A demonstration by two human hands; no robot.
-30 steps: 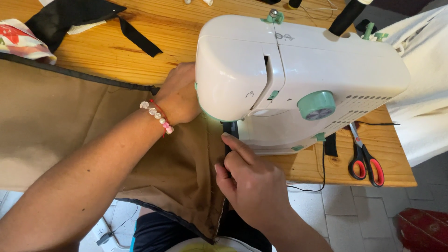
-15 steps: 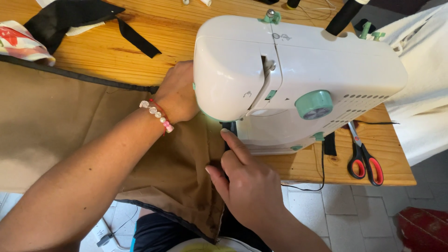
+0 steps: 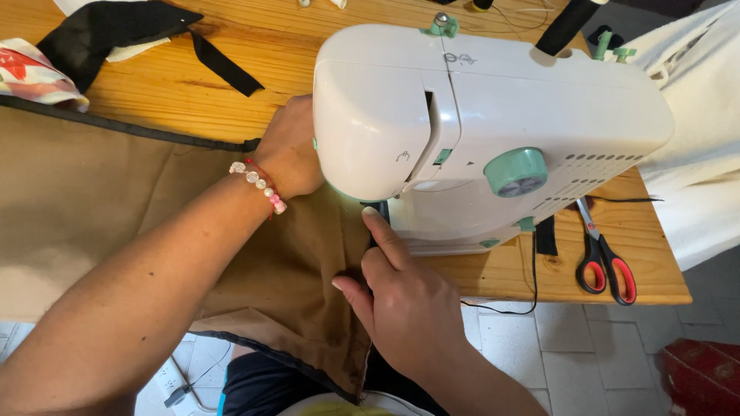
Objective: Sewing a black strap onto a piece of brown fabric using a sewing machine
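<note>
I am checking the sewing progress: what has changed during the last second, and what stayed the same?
Very little. The right hand slid slightly along the brown fabric edge, index finger pointing at the needle area. The left hand stays pressed on the fabric beside the sewing machine. The scissors and black cloth did not move.

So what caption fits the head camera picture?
Two hands guide brown fabric under a white sewing machine.
</note>
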